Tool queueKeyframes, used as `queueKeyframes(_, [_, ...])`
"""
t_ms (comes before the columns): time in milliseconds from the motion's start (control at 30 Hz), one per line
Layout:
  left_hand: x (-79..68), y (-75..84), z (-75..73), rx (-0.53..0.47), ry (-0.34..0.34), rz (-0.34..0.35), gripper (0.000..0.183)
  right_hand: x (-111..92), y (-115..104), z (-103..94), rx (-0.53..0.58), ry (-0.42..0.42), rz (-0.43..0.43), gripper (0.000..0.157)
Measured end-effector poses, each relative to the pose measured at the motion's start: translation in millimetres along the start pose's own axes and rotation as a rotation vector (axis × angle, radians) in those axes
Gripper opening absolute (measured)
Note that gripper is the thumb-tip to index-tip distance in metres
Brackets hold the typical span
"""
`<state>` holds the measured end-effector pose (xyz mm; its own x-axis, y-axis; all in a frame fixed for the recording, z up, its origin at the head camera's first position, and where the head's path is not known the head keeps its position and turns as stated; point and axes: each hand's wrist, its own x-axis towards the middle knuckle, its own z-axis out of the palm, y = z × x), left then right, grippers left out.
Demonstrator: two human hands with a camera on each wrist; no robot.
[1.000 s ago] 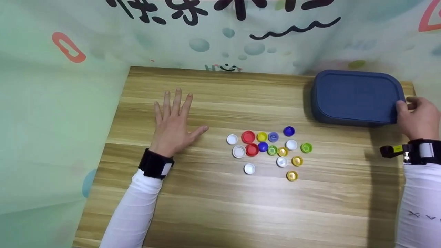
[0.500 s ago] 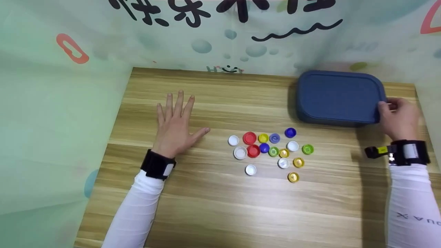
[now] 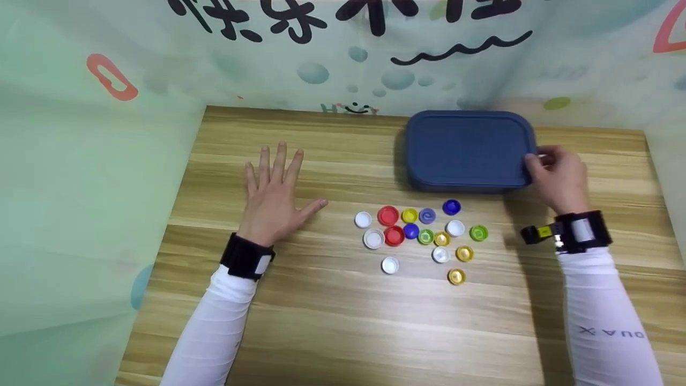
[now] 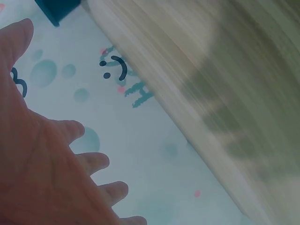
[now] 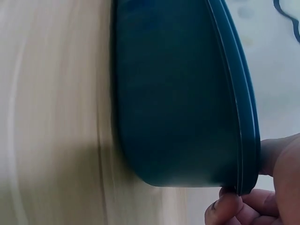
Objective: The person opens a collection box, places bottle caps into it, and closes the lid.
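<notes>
My right hand point(image 3: 561, 179) grips the right end of a dark blue lidded box point(image 3: 469, 150), thumb on top of the lid's rim and fingers curled beneath it. In the right wrist view the box's deep side wall point(image 5: 173, 93) shows, with my fingers point(image 5: 225, 208) under the rim at its lower corner. On the left half of the wooden table, my left hand point(image 3: 270, 209) has its fingers spread and holds nothing. Those spread fingers also appear in the left wrist view, along with a corner of the blue box point(image 4: 58, 9).
Several small plastic caps in red point(image 3: 388, 215), white point(image 3: 390, 265), yellow point(image 3: 456, 276), green point(image 3: 478, 232) and blue point(image 3: 452, 207) lie scattered in front of the box. A printed cloth backdrop point(image 3: 332, 53) stands along the table's rear and left edges.
The blue box has moved left along the table's rear, from the right corner to behind the caps, with my right hand gripping it throughout. My left hand and the caps have stayed put.
</notes>
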<state>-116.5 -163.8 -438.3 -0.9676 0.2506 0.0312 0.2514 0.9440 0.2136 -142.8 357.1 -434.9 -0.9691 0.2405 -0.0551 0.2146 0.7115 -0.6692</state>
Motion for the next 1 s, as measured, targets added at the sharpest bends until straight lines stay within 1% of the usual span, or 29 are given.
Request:
queueKeyframes(67, [0.6,0.7,0.5,-0.001,0.002,0.004,0.105,-2,-8,8.2,0.012,-0.014,-0.019,0.061])
queueKeyframes(167, [1.7,1.5,1.7,-0.005,0.008,0.01,0.105,-5,-19,19.5,0.017,-0.01,-0.059,0.06])
queueKeyframes(300, [4.5,4.4,2.4,-0.023,-0.005,0.009,0.104,-11,-32,32.7,0.029,0.003,-0.107,0.056])
queueKeyframes(433, [11.2,11.6,2.0,-0.097,-0.038,0.009,0.103,-15,-41,44.3,0.044,0.008,-0.139,0.053])
queueKeyframes(500, [15.9,16.5,1.7,-0.161,-0.061,0.013,0.102,-17,-44,49.4,0.052,0.004,-0.149,0.052])
queueKeyframes(600, [24.9,26.5,0.1,-0.296,-0.094,0.013,0.097,-20,-50,55.1,0.055,-0.001,-0.162,0.051])
queueKeyframes(700, [35.7,37.6,-1.4,-0.444,-0.118,-0.003,0.087,-22,-54,59.6,0.052,-0.002,-0.171,0.049])
queueKeyframes(833, [52.0,50.1,1.0,-0.644,-0.122,-0.077,0.067,-23,-57,63.0,0.05,-0.006,-0.168,0.047])
queueKeyframes(900, [59.6,54.0,5.6,-0.727,-0.113,-0.123,0.059,-24,-58,63.4,0.055,-0.013,-0.16,0.048])
queueKeyframes(1000, [67.9,58.5,12.8,-0.868,-0.115,-0.18,0.052,-24,-58,63.1,0.067,-0.026,-0.148,0.048])
